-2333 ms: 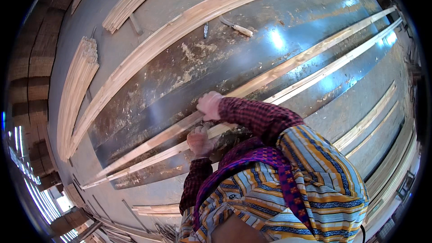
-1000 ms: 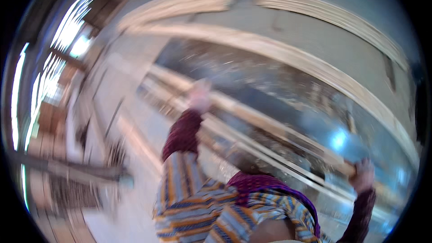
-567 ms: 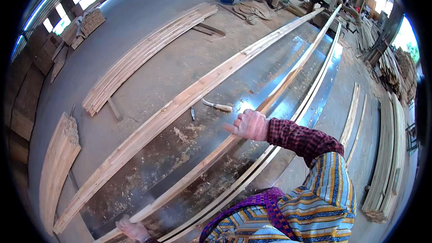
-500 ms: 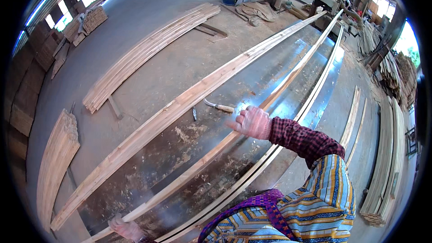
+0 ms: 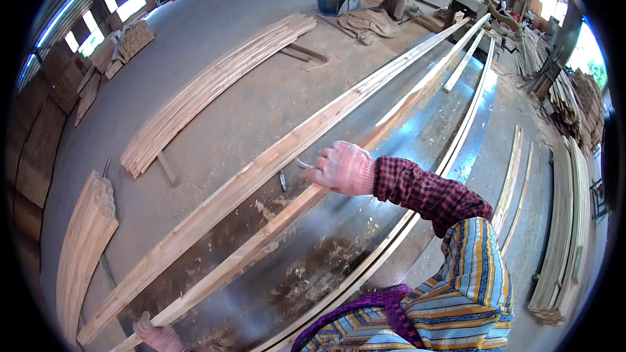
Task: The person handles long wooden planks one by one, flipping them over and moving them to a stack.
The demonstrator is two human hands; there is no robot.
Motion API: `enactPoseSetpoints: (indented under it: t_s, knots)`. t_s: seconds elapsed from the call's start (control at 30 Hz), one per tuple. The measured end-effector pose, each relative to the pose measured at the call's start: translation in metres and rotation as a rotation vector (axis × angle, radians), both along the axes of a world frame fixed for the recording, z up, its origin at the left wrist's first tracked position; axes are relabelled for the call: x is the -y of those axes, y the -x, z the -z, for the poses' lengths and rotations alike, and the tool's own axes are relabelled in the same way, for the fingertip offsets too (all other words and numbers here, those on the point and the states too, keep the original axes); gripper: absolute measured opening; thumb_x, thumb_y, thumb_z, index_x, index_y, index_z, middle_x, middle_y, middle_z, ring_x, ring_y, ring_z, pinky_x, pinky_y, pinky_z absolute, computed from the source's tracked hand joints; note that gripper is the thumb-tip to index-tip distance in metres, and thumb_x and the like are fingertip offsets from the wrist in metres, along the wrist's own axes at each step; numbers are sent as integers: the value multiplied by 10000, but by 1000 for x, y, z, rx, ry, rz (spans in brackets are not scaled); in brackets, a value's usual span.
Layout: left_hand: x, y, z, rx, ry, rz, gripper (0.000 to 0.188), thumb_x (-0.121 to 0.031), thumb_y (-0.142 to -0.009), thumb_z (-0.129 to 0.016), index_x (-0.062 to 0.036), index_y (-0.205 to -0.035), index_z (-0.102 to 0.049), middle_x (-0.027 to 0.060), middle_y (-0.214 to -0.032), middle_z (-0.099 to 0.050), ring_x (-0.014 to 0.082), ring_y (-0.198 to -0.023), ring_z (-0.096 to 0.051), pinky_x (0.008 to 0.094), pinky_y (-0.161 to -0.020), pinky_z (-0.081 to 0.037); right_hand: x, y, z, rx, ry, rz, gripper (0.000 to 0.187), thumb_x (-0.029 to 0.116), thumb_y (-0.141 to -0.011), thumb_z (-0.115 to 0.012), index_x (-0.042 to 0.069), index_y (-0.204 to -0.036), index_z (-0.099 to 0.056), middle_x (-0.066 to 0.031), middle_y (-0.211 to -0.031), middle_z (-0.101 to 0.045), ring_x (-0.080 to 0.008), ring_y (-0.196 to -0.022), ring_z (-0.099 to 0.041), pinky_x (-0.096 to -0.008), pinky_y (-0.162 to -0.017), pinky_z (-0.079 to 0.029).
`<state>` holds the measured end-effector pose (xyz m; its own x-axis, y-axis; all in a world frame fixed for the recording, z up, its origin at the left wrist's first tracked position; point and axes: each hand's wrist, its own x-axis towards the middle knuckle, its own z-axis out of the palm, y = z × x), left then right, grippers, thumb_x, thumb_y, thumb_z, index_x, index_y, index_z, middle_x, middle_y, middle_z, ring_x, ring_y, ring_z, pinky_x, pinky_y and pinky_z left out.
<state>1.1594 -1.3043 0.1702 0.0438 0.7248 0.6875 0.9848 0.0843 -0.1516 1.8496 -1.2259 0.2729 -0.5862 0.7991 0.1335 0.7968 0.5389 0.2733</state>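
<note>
Both my hands wear pale, pinkish work gloves. My right hand (image 5: pixel 345 168) is closed over a long wooden strip (image 5: pixel 254 246), around its middle. My left hand (image 5: pixel 156 337) grips the same strip close to its near end, at the lower left. The strip runs diagonally over a metal-topped table (image 5: pixel 417 143) toward a machine (image 5: pixel 473 5) at the far right. Just beyond my right hand, a curved blade (image 5: pixel 303 164) shows in part; its handle is hidden. A small dark slim tool (image 5: pixel 282 180) lies beside it.
Long boards (image 5: pixel 261 169) lie along the table's left side, thin strips (image 5: pixel 466 127) along its right. A short strip length (image 5: pixel 463 65) extends from the machine end. Lumber stacks (image 5: pixel 215 91) rest on the floor at left, others (image 5: pixel 561 234) at right. Sawdust (image 5: pixel 326 254) covers the tabletop.
Both hands have moved left and the held strip has shifted with them. My right hand now covers most of the curved blade tool. Another strip end has appeared near the machine.
</note>
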Motion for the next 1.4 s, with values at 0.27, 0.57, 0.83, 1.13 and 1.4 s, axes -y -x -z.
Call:
enactPoseSetpoints:
  t_s: [0.27, 0.57, 0.83, 1.13, 1.4]
  knots:
    - [-40, -26, -31, 227, 140, 124, 598, -82, -671, -812, -46, -1240, -630, 162, -1186, -666, 378, -1190, -588, 462, -1096, -424, -43, -22, -36, -111, 141, 169, 580, 218, -808, -757, 105, -1353, -592, -137, -1124, -689, -325, -1088, -669, -444, -918, -552]
    - [-135, -2, 9, 616, 410, 360, 688, -12, -656, -752, -51, -1324, -591, 130, -1237, -667, 330, -1140, -640, 454, -1033, -490, -117, -51, -14, 6, 318, 295, 531, 218, -842, -726, 167, -1354, -593, -128, -1222, -683, -337, -1192, -657, -456, -967, -552]
    - [-197, 51, 74, 981, 688, 275, 696, -249, -902, -623, -30, -1518, -383, 133, -1511, -504, 276, -1409, -449, 442, -1204, -321, -160, -65, 11, -52, 452, 343, 417, 175, -824, -713, 196, -1236, -651, -126, -1179, -689, -359, -1146, -666, -482, -908, -557]
    - [-244, 35, 68, 493, 814, 90, 836, -476, -849, -740, -49, -1506, -446, 145, -1576, -468, 257, -1496, -368, 370, -1249, -273, -201, -75, 53, -216, 401, 295, 269, 109, -810, -686, 132, -1073, -638, -142, -1082, -676, -379, -1075, -658, -492, -881, -524]
    - [-284, -57, 48, 301, 986, 12, 794, -414, -621, -908, -118, -1317, -664, 180, -1314, -673, 367, -1231, -623, 429, -1042, -506, -244, -82, 107, -126, 510, 353, 416, 167, -791, -732, 184, -1201, -665, -137, -1099, -705, -365, -1101, -666, -484, -908, -533]
